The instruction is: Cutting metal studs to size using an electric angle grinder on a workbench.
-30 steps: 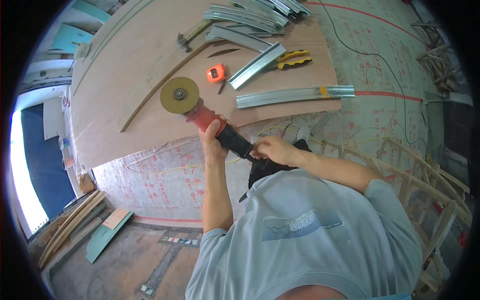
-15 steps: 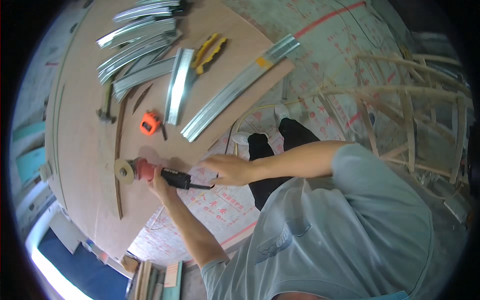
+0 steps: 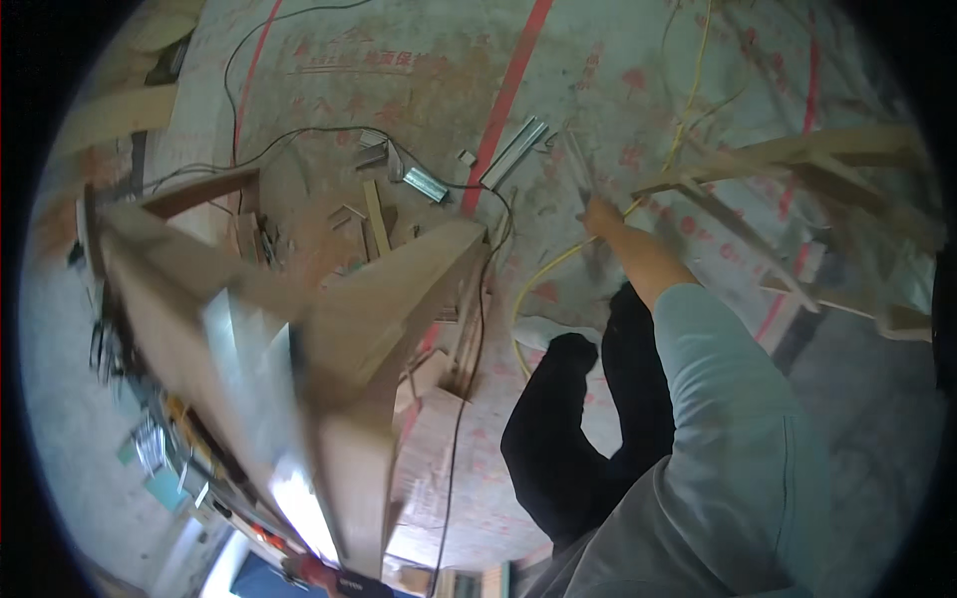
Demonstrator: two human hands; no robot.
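My right hand point(image 3: 600, 217) reaches out over the covered floor, right of the middle. Its fingers are closed around a narrow silvery metal strip point(image 3: 575, 159), blurred by motion, that looks like a metal channel. My left hand is out of view. At the bottom edge, the red and black angle grinder point(image 3: 339, 580) shows only in part. A long shiny metal channel point(image 3: 299, 498) lies on the wooden board point(image 3: 349, 488), which is seen at a slant and smeared.
Short metal channel offcuts point(image 3: 514, 152) and wood scraps point(image 3: 377, 219) lie on the floor beyond the board. A black cable point(image 3: 482, 319) and a yellow hose point(image 3: 543, 267) run across it. At right stands a wooden frame point(image 3: 827, 154). My legs point(image 3: 558, 439) are bent below.
The view has swung to the right, away from the board top. My right hand has left the grinder's cord end and now holds a metal strip over the floor. My left hand has gone out of view.
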